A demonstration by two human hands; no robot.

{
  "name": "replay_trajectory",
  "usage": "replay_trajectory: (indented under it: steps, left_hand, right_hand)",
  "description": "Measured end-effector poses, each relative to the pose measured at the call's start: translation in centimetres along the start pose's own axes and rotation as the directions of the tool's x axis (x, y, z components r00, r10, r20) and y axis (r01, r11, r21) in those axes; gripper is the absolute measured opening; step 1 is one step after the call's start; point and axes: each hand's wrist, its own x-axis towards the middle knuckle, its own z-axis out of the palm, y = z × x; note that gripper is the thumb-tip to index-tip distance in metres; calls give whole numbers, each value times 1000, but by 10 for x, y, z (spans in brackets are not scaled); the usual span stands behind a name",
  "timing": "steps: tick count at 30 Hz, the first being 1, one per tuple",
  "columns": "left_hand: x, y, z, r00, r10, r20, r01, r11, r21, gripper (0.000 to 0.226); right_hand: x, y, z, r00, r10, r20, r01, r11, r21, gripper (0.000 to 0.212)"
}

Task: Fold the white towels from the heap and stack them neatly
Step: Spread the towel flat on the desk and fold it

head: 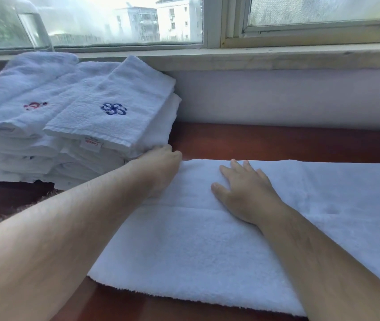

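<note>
Nearest the camera, the towel [196, 251] lay flat on the red-brown table [277, 140]. It had been doubled once, and its long axis ran left to right, going out of view on the right. A fold line crossed it lengthwise about midway.

Further in, the right hand [242, 191] rested palm-down on the towel's left half with its fingers straight and spread. It pressed the cloth and grasped nothing.

The left hand [159, 165] sat at the towel's far left corner with its knuckles up and its fingers curled under, out of sight. They were probably pinching that corner, though I could not tell.

Just beyond the left hand and touching it, the stack of folded towels [45, 144] stood on the table to the left, topped by one with a blue emblem [112, 110].

Judging by this, the next fold would run along the long axis, with the left end carried rightward. The left hand was nearer both that end and the stack. The window sill [254, 59] ran behind everything.
</note>
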Motion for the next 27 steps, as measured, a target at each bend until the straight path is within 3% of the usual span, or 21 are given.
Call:
replay_trajectory:
  steps: [4,8,13,16,22,27]
  left_hand:
    - [1,-4,0,998,35,-61,-36,999,-19,13]
    - [3,-5,1,978,95,-187,-100,995,-13,14]
    - [-1,-4,-4,963,135,-233,-133,991,23,21]
    - [-5,-3,-10,944,144,-297,-144,989,20,34]
    - [-15,3,-30,872,172,-459,-205,979,-23,11]
    - [-35,-1,-41,830,179,-528,-274,956,-106,11]
  right_hand:
    - [0,0,0,1000,0,2,0,1000,-2,66]
    - [-2,0,-1,1000,-7,-16,7,1000,6,64]
    - [-6,-1,-3,1000,2,-26,-1,998,61,63]
    - [-9,-2,-7,994,-2,-110,11,996,86,57]
    - [-12,0,-9,979,32,-201,16,972,236,55]
    - [-15,1,-13,924,105,-368,24,944,330,66]
